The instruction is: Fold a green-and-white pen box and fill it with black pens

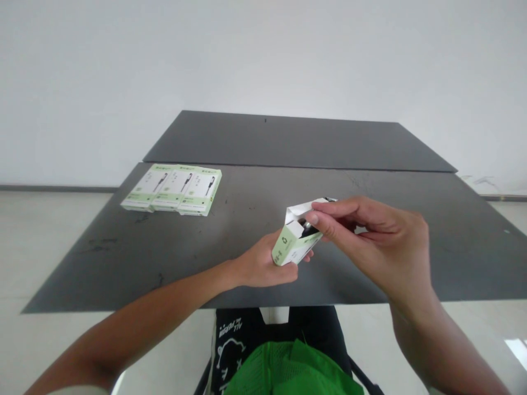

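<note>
A small green and white carton [290, 244] is tilted above the near part of the table, its end open with the flap raised. My left hand [263, 262] is closed around the carton from below and the left. Something black with a shiny part [308, 227] shows inside the opening; its kind cannot be made out. My right hand [379, 236] is at that open end, thumb and forefinger pinched on the white flap [300, 209]. The other right fingers are partly hidden behind the thumb.
Three similar flat cartons [173, 189] lie side by side, touching, at the left of the dark grey table [255, 219]. A second dark table section [288, 140] lies behind a narrow seam, against the white wall. The table's front edge is close to my lap.
</note>
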The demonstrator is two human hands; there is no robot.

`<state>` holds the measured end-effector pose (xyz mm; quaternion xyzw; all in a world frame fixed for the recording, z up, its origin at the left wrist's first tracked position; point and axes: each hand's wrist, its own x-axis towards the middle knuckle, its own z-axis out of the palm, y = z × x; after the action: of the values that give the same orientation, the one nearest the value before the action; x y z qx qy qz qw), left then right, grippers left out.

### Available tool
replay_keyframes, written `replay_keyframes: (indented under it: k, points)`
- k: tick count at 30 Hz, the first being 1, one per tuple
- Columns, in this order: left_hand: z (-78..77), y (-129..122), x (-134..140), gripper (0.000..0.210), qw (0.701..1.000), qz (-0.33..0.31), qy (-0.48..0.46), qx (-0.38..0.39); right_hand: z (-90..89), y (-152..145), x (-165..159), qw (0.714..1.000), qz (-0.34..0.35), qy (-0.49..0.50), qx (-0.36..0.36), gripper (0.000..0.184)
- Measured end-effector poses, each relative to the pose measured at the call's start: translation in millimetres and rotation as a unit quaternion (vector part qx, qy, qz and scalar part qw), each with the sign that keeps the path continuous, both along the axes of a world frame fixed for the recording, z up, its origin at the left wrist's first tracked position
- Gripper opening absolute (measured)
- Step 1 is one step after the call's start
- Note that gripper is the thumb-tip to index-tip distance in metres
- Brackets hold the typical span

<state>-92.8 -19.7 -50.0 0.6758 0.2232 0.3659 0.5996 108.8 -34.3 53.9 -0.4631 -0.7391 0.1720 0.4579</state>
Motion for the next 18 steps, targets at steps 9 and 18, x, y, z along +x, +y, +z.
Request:
replay_keyframes:
  k: [9, 18]
  points:
    - [-4.2, -2.1, -0.2, 0.041, 0.998, 0.043, 0.023, 0.046, 10.0, -0.3, 0.4, 0.999, 0.027, -0.036, 0.004, 0.011]
    - [-1.0, -3.4, -0.7, 0.031, 0.992, 0.060, 0.030, 0.106, 8.3, 5.2, 8.7, 0.976, 0.167, -0.088, 0.105, 0.004]
